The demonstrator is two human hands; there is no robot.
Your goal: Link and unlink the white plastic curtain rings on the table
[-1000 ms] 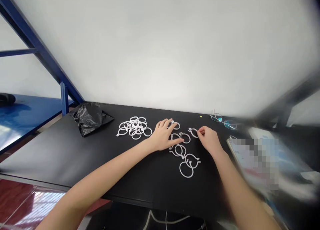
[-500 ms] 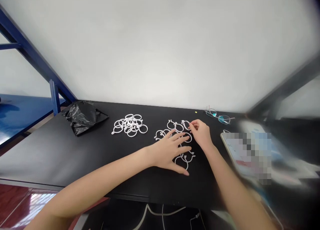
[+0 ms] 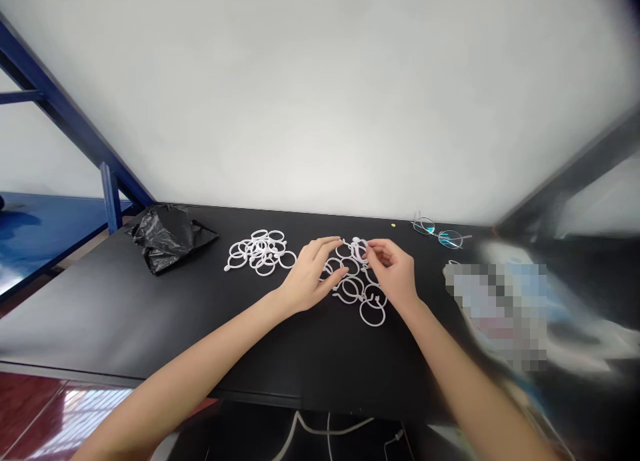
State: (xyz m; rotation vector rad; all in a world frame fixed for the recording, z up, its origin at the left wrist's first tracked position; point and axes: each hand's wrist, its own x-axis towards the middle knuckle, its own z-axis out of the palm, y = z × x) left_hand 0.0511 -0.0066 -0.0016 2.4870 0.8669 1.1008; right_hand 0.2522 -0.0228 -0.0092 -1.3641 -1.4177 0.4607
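Note:
A loose spread of white plastic curtain rings (image 3: pixel 373 312) lies on the black table; several are open, with their small end catches apart. At the back of this spread my right hand (image 3: pixel 396 269) pinches one white curtain ring (image 3: pixel 359 250) between thumb and fingertips. My left hand (image 3: pixel 311 274) rests at the left side of the spread, thumb and fingers apart around some of the rings and partly hiding them. Farther left, a denser pile of white rings (image 3: pixel 260 251) lies apart from both hands.
A crumpled black plastic bag (image 3: pixel 167 237) lies on the table's (image 3: pixel 200 314) left part. Eyeglasses (image 3: pixel 450 239) sit at the back right, with a phone-like object (image 3: pixel 490 314), partly pixelated, in front. A blue metal frame (image 3: pixel 75 127) stands left; cables (image 3: pixel 335 431) hang below the front edge.
My left hand has drawn back to the left, uncovering the rings in front. My right hand has moved slightly left with the pinched ring.

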